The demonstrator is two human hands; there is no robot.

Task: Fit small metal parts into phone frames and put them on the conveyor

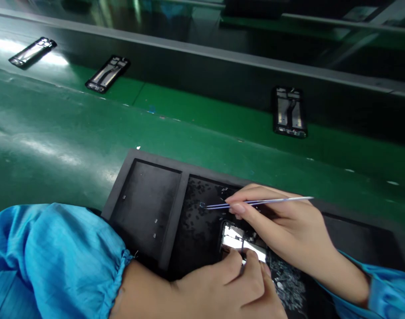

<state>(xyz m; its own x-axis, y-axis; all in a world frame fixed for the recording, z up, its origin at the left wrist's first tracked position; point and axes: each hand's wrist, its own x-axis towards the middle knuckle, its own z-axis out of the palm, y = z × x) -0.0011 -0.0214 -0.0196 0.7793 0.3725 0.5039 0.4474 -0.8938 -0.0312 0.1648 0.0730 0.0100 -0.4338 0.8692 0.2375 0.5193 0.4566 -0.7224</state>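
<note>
"How are the right fingers (244, 208) set?"

"Thumb and forefinger are pinching slim tweezers (275, 200), held nearly level, tips to the left. Those tips meet a tiny square piece (202, 205); I can't tell whether they grip it."

"And the right hand (285, 221) itself?"

"Palm turned inward, above the tray, its forearm slanting in from the lower right."

"The left hand (229, 279)?"

"Back upward, fingers bent over an open phone (230, 235) just below the tweezers. Their ends are partly hidden, so I can't tell if they pinch it. That forearm reaches in from the lower left, out of a gathered blue sleeve (65, 248)."

"What's around them?"

"A black compartmented tray (175, 221) on the green desk (56, 128). Beyond, three more open phones lie in a row: two at left (32, 52) (108, 74), one at right (290, 113)."
</note>
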